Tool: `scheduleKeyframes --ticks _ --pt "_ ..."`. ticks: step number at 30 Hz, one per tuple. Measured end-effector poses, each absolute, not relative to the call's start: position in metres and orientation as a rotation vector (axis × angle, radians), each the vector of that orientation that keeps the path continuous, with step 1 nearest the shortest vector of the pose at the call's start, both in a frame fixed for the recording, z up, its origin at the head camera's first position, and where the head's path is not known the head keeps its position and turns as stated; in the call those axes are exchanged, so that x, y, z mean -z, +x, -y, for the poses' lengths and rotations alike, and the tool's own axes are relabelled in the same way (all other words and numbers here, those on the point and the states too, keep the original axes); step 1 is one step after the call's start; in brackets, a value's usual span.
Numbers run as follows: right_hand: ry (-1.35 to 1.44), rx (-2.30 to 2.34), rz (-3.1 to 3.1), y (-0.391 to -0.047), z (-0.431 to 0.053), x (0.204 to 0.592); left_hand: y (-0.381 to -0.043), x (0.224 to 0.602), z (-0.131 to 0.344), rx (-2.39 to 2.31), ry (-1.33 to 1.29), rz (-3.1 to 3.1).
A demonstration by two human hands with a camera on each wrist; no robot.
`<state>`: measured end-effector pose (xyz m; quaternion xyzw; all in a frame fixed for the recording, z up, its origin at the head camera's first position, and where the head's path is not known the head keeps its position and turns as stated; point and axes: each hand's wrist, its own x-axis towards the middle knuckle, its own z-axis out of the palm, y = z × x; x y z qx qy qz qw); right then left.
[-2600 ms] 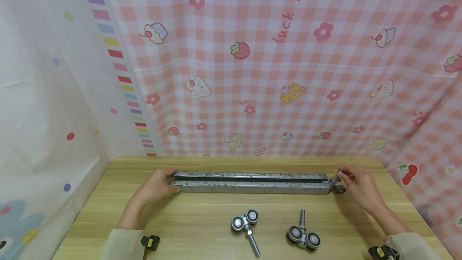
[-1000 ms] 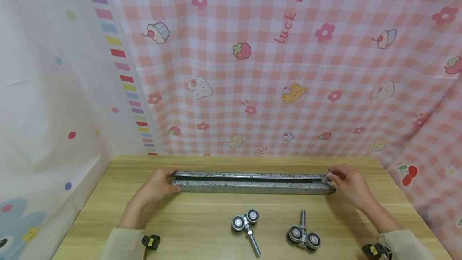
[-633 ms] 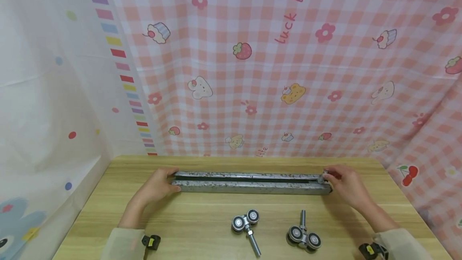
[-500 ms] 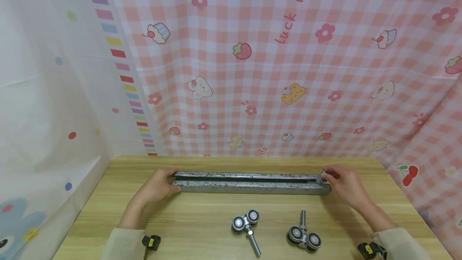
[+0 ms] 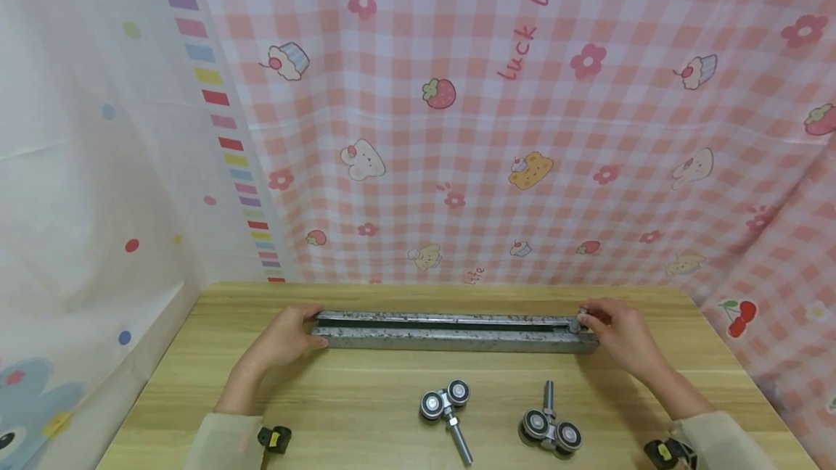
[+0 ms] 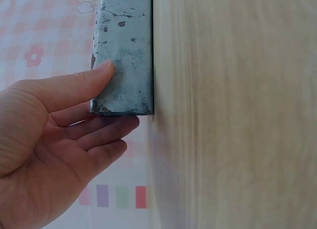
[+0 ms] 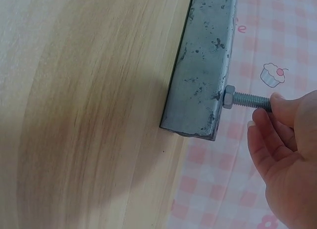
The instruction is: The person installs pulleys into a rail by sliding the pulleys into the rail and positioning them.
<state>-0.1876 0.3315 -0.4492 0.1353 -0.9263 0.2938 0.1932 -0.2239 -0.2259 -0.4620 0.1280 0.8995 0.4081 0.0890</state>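
Note:
A worn grey metal channel rail (image 5: 457, 341) lies lengthwise on the table, its slot facing up. At its left end my left hand (image 5: 287, 336) grips it, thumb on the near side wall in the left wrist view. My right hand (image 5: 620, 336) is at the other end and pinches the threaded stem (image 7: 250, 101) of a trolley roller between thumb and fingers. The stem stands out of the slot, with its hex nut (image 7: 229, 97) close over the rail's top. This roller's wheels are hidden inside the channel.
Two more trolley rollers lie on the wooden table (image 5: 353, 412) in front of the rail. The left roller (image 5: 445, 399) has its stem toward me; the right roller (image 5: 550, 426) has its stem toward the rail. A checked cloth (image 5: 405, 165) hangs behind.
My right hand has moved left, sliding the roller from outside the rail's right end into the channel; its wheels have gone out of sight. My left hand keeps its grip on the rail.

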Motion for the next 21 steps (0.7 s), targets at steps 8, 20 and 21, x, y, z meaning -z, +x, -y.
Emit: scheduleKeyframes --ticks 8,20,21 --pt "0.367 -0.827 2.620 -0.187 -0.329 0.448 -0.225 0.462 0.226 -1.215 0.397 -2.672" --pt "0.360 -0.849 2.600 -0.190 -0.319 0.450 -0.225 0.463 0.226 -1.213 0.402 -2.665" --pt "0.359 -0.854 2.605 -0.190 -0.318 0.450 -0.225 0.462 0.226 -1.209 0.406 -2.669"
